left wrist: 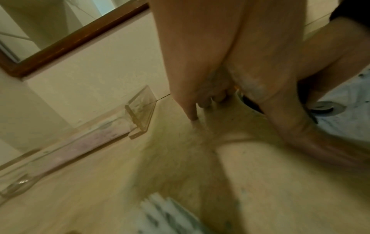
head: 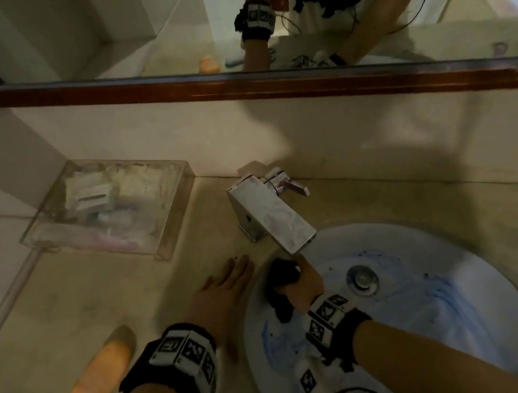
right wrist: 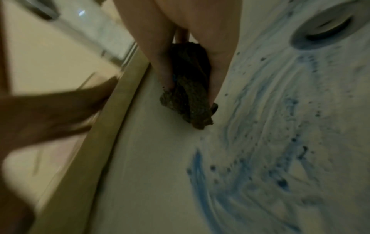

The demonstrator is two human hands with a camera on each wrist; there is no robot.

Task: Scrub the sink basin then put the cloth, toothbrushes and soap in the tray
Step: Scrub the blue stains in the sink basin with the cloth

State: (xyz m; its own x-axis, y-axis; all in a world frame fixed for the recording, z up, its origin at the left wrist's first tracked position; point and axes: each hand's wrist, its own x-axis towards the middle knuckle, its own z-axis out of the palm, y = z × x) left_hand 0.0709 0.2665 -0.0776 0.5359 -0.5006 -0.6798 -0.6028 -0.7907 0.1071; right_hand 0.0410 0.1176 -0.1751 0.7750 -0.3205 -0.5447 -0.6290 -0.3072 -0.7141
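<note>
Beige counter (head: 62,298), white basin (head: 476,314) smeared blue. Right hand (head: 303,286) fingers curl round dark cloth (right wrist: 190,93), pressing it on basin wall. Left hand (head: 222,291) flat on counter, fingers straight, together.

Beige counter (head: 62,298) bears a clear tray (head: 168,239), faucet (head: 267,215), perhaps orange soap (head: 100,370).

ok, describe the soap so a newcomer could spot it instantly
Start at the round white sink basin and move left across the beige counter, past the flat left hand. The soap lies there alone: an orange oblong, nearer you than the clear tray.
</note>
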